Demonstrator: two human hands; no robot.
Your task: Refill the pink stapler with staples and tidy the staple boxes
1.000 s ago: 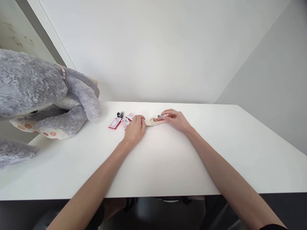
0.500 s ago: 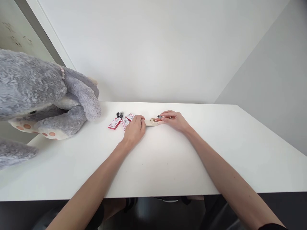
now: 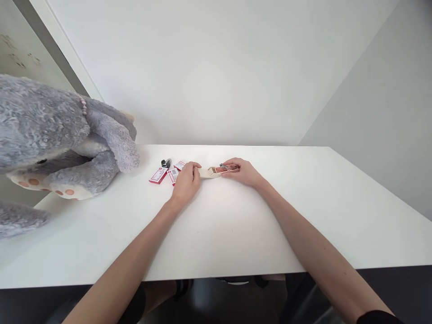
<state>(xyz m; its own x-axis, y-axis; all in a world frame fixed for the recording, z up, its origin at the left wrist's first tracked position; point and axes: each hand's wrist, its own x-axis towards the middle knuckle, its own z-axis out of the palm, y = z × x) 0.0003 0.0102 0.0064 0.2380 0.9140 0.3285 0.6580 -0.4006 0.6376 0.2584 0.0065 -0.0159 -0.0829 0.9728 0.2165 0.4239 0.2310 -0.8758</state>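
A small beige tray (image 3: 209, 172) sticks out of a red box sleeve (image 3: 227, 169) on the white table (image 3: 236, 225). My left hand (image 3: 185, 182) is closed, its fingertips pinching the tray's left end. My right hand (image 3: 241, 172) is closed around the red sleeve, with a small dark metal piece (image 3: 222, 166) at its fingertips. Three small red-and-white boxes (image 3: 158, 175) lie just left of my left hand, partly hidden by it.
A small black and silver object (image 3: 166, 163) lies behind the red boxes. A big grey plush toy (image 3: 60, 144) rests on the table's left end. White walls stand behind and to the right.
The view has shifted slightly, with the things a little left in the picture. The tray looks a little further into the sleeve. Both hands keep their hold.
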